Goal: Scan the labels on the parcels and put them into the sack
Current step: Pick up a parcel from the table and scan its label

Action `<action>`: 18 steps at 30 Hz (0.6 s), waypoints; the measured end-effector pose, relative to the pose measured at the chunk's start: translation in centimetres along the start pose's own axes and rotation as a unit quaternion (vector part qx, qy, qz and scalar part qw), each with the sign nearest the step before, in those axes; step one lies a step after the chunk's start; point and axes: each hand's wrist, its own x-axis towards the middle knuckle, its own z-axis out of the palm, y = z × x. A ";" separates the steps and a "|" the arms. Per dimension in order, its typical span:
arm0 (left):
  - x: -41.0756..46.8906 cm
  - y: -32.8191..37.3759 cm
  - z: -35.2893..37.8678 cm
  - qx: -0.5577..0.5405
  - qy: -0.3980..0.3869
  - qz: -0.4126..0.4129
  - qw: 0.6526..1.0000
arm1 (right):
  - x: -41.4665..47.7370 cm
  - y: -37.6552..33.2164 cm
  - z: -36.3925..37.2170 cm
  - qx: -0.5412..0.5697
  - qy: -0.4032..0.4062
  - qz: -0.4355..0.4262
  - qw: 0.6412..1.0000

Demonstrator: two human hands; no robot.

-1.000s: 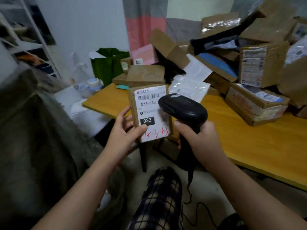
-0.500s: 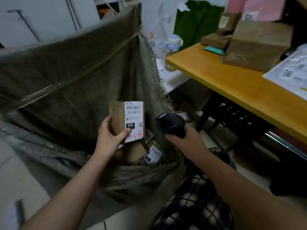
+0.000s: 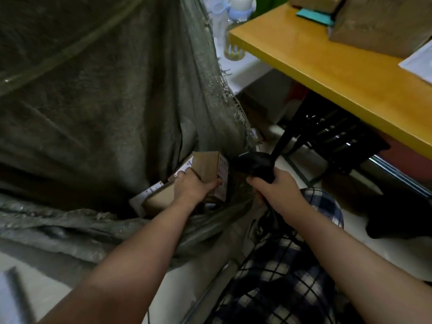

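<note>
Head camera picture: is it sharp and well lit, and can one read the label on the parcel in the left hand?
Head view: dim overall, the sack darkest, the yellow table brightest; soft throughout, blur strongest at the lower left corner; the label on the parcel in the left hand is turned aside and smeared, unreadable.

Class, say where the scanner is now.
Head view, right of centre: the right hand grips the scanner beside the sack, just right of the held parcel.

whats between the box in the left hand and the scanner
Only the frayed edge of the sack, hanging down between the box and the scanner, as the head view shows.
</note>
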 end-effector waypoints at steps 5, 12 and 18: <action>-0.1 0.2 1.1 0.026 0.016 0.002 1.000 | 0.1 0.5 -1.4 0.020 0.007 0.018 1.000; -3.0 4.2 -3.4 -0.054 0.099 0.144 0.983 | -1.0 -1.1 -4.3 0.030 0.048 0.004 0.998; -7.7 13.0 -6.6 -0.107 0.111 0.322 0.934 | -3.8 -3.4 -10.1 0.041 0.150 -0.051 0.987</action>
